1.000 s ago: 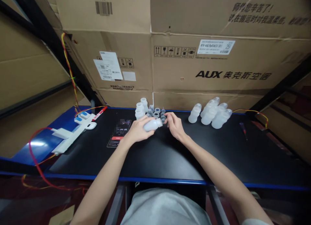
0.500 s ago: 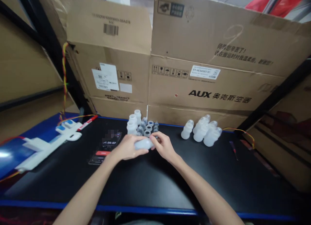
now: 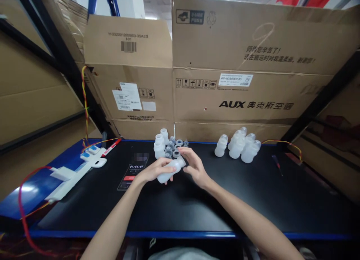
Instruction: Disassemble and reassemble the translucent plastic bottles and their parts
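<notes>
A small translucent white bottle [image 3: 168,171] is held tilted just above a black table [image 3: 197,203]. Its lower body is wrapped by the left hand [image 3: 152,171], whose fingers are closed around it. The right hand [image 3: 195,166] is curled at the neck end, with fingertips and thumb narrowed around the mouth (whether a cap sits between them cannot be made out).

The work at the neck is judged best done with the body gripped firmly and kept from turning. The neck should be pointed squarely into the right fingertips, and any twisting done lightly by those fingertips alone, since the thin plastic would likely give under a hard squeeze.

Just beyond the hands, loose grey caps [image 3: 176,147] and two upright bottles [image 3: 159,147] are clustered. Well off to the right of the right hand, a group of similar bottles [image 3: 239,145] is gathered.

Just left of the left hand a phone [image 3: 132,171] is laid flat, with "01:54:07" shown on it. Behind everything, cardboard boxes [image 3: 253,91] are stacked. "AUX" with Chinese characters is printed on one, and "11332001000953-35AES HY" above a barcode on another. The stuck-on shipping labels are too small to be read.
</notes>
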Motion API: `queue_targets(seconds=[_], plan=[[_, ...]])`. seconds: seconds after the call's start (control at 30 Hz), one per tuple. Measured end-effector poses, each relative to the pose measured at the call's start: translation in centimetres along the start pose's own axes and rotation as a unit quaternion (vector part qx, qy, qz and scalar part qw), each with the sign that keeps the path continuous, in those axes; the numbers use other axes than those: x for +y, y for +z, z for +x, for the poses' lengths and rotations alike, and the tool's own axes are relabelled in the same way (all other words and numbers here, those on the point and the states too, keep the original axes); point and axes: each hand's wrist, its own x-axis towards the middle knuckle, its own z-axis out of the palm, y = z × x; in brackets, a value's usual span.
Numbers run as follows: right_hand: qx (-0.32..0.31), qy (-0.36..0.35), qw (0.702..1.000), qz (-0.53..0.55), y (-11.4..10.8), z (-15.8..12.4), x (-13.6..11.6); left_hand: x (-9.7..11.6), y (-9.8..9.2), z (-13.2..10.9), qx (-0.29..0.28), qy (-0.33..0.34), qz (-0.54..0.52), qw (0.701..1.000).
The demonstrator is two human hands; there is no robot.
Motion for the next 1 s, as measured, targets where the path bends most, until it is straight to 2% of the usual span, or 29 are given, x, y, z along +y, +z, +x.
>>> queue_targets(seconds=[0.07, 0.13, 0.27, 0.33, 0.43, 0.5, 0.6, 0.67, 0.7, 0.77, 0.83, 0.9, 1.0], plan=[[0.005, 0.055, 0.998, -0.02, -0.3, 0.2, 0.1, 0.1, 0.1, -0.1, -0.002, 0.021, -0.011, 1.0], [-0.021, 0.086, 0.995, -0.056, -1.0, 0.5, -0.1, 0.3, 0.1, -0.2, 0.003, 0.029, -0.012, 1.0], [-0.105, 0.02, 0.993, -0.044, -2.3, 0.9, -1.0, 0.4, -0.3, -0.4, -0.003, 0.013, -0.033, 0.999], [-0.118, 0.02, 0.993, -0.01, -2.5, 0.9, -1.3, 0.5, -0.4, -0.4, -0.01, 0.004, -0.043, 0.999], [-0.098, 0.087, 0.991, -0.01, -2.2, 0.8, -1.1, 0.9, -0.2, -0.5, -0.011, -0.001, -0.023, 1.0], [-0.085, 0.101, 0.99, -0.039, -2.0, 0.7, -0.6, 1.3, -0.3, -0.8, -0.008, -0.013, -0.004, 1.0], [-0.014, 0.056, 0.997, -0.059, -2.5, 0.9, 0.0, 1.5, -1.2, -1.7, -0.043, -0.063, 0.007, 0.997], [0.047, 0.017, 0.996, -0.077, -3.3, 1.2, 0.6, 1.5, -2.2, -2.5, -0.04, -0.059, 0.007, 0.997], [0.061, 0.004, 0.994, -0.096, -3.8, 1.3, 1.0, 1.4, -2.8, -2.9, -0.007, -0.028, 0.009, 1.0], [0.054, -0.006, 0.987, -0.149, -4.4, 1.1, 2.1, 1.3, -3.9, -3.4, 0.127, 0.076, 0.029, 0.989], [0.015, 0.006, 0.978, -0.207, -4.5, 0.6, 3.4, 1.2, -4.8, -3.8, 0.268, 0.153, 0.096, 0.946], [-0.029, 0.03, 0.967, -0.252, -4.0, -0.1, 4.7, 1.0, -5.5, -3.9, 0.362, 0.16, 0.188, 0.899], [-0.098, 0.048, 0.943, -0.314, -2.7, -1.0, 5.8, 0.5, -6.2, -3.9, 0.416, 0.092, 0.272, 0.863]])
